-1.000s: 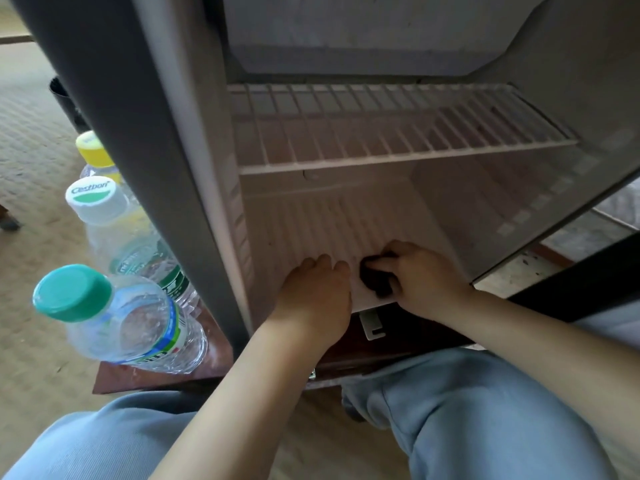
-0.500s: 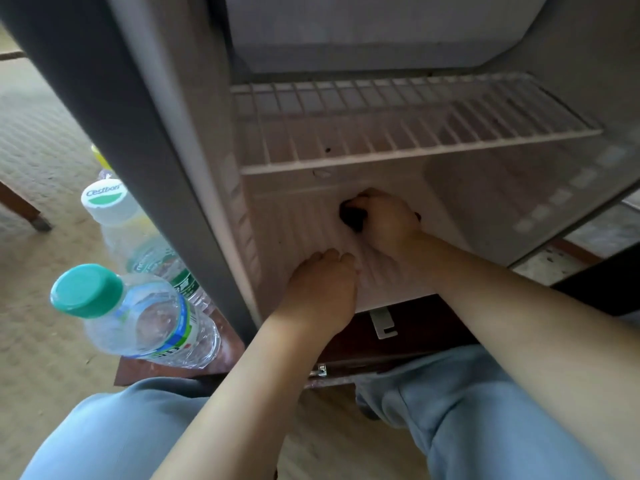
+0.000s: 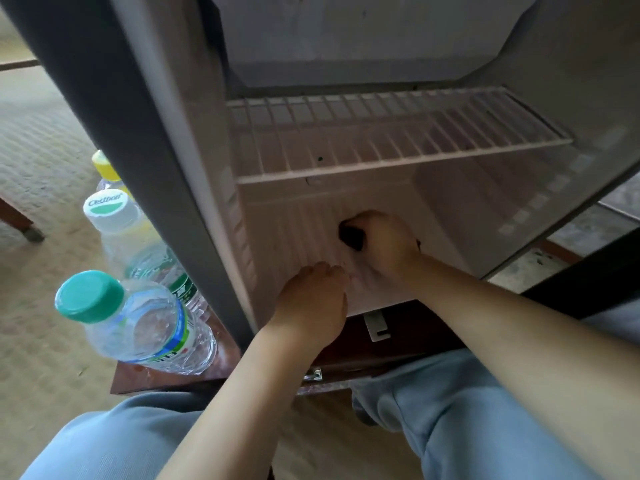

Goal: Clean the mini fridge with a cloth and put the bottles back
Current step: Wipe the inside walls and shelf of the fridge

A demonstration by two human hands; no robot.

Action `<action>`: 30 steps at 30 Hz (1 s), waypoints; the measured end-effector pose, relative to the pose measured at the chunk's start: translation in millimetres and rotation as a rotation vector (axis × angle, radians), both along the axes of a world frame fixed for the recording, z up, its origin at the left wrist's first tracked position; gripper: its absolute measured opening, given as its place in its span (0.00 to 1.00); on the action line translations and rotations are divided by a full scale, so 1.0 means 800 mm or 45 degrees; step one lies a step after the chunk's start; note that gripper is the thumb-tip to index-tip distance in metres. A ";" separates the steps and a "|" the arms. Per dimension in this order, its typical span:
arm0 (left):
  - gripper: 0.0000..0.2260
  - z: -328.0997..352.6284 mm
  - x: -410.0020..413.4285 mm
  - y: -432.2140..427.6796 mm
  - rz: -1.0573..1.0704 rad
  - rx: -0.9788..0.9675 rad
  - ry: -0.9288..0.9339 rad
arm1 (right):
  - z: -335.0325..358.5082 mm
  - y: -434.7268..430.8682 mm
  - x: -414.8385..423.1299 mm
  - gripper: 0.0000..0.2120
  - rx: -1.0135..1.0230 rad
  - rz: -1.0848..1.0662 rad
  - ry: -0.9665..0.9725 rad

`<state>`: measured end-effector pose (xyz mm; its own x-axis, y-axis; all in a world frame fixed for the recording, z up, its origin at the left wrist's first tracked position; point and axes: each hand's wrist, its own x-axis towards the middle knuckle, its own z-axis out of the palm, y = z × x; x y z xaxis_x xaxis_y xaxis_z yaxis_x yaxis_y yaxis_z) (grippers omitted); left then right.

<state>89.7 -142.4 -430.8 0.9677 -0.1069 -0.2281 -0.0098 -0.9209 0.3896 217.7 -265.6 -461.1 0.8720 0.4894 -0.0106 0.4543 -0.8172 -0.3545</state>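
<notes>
Head view, we are crouched in front of the open mini fridge (image 3: 561, 64). Clock bearings are read from the middle of the fridge floor (image 3: 294, 230), with 12 pointing to the back wall.

- Right hand (image 3: 388, 244): inside the lower compartment, just past centre toward 12. Its fingers are clenched round a dark cloth (image 3: 351, 235), which is pressed onto the ribbed floor. Only a small wad of cloth shows, at the 9 o'clock side of the fist.
- Left hand (image 3: 311, 299): at 6 o'clock, on the front edge of the fridge floor, with the back of the hand toward us and the fingers bent down. We cannot tell whether it grips anything or only props.
- Wire shelf (image 3: 381, 140): at 12 o'clock above both hands, bare.
- Bottles: all three stand outside the fridge at 9 o'clock, beyond its grey side wall, on the brown wooden stand (image 3: 166, 377). The green-capped bottle (image 3: 138, 327) is nearest us. The white-capped bottle (image 3: 117, 220) stands just behind it. The yellow-capped bottle (image 3: 105, 168) is farthest, partly hidden by the fridge wall.
- Our knees in light blue trousers (image 3: 467, 410) are at 6 o'clock, below the stand.
</notes>
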 end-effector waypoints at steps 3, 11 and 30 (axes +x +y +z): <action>0.17 -0.001 0.006 0.000 0.004 0.006 -0.022 | -0.006 0.038 0.055 0.14 -0.012 -0.102 -0.010; 0.17 -0.001 0.012 -0.005 -0.004 0.053 0.016 | 0.000 0.030 0.031 0.16 -0.005 -0.116 0.035; 0.18 -0.003 -0.015 0.011 -0.005 0.080 -0.006 | -0.004 0.031 0.022 0.15 -0.009 0.006 -0.229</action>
<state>77.9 -133.9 -432.8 0.9684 -0.0966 -0.2299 -0.0155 -0.9435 0.3311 235.2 -241.2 -464.4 0.8577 0.4942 0.1417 0.5140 -0.8171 -0.2612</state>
